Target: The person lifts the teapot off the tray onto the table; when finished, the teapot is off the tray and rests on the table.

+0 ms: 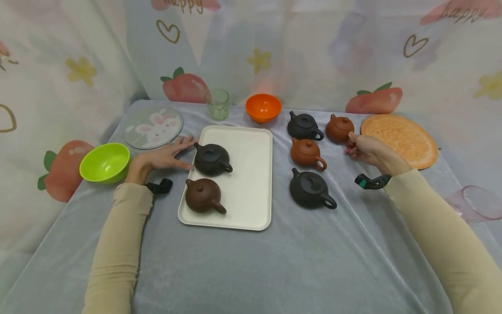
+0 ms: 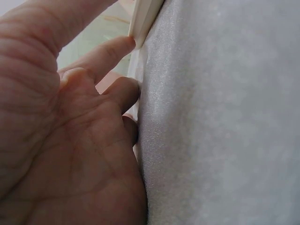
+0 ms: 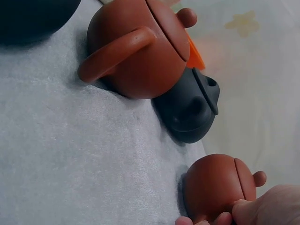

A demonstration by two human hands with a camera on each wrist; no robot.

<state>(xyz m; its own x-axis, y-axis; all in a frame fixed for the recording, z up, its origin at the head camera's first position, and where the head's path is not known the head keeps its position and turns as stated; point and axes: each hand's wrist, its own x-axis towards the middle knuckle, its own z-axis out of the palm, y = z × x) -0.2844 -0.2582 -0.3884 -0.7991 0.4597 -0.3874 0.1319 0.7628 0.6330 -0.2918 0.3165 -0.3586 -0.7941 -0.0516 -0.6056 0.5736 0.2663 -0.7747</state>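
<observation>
A cream tray (image 1: 251, 183) lies mid-table with a black teapot (image 1: 211, 159) and a brown teapot (image 1: 203, 195) on its left side. My left hand (image 1: 182, 152) lies flat and open on the grey cloth, fingertips (image 2: 124, 44) touching the tray edge (image 2: 145, 18) beside the black teapot. Right of the tray stand several more teapots: a black one (image 1: 303, 126), a red-brown one (image 1: 306, 153) and a larger black one (image 1: 311, 188). My right hand (image 1: 351, 144) pinches the far-right red-brown teapot (image 1: 339, 127) (image 3: 218, 185) at its handle side; the pot stands on the cloth.
A green bowl (image 1: 104, 162) and a rabbit mat (image 1: 154, 127) are at the left. A glass cup (image 1: 217, 104) and an orange bowl (image 1: 263, 107) stand at the back. An orange round mat (image 1: 399, 139) and a tipped clear cup (image 1: 476, 203) are at the right.
</observation>
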